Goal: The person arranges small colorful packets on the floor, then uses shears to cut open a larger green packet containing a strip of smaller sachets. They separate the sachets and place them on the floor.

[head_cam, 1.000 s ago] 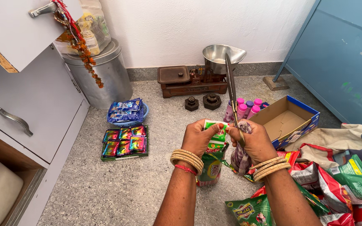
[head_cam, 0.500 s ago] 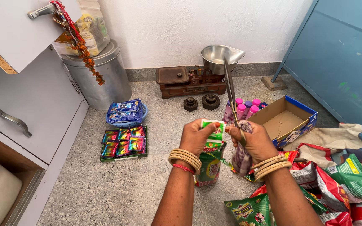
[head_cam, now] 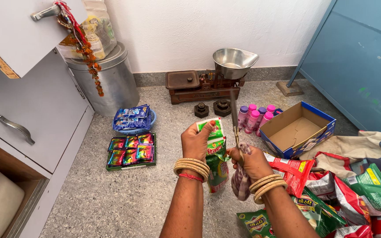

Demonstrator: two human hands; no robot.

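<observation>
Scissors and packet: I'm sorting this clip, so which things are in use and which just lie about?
In use:
left hand holding the green packet
right hand holding the scissors and a cloth

Lying about:
scale
weights
pink bottles
open box
metal drum
tray of sachets
snack packets
</observation>
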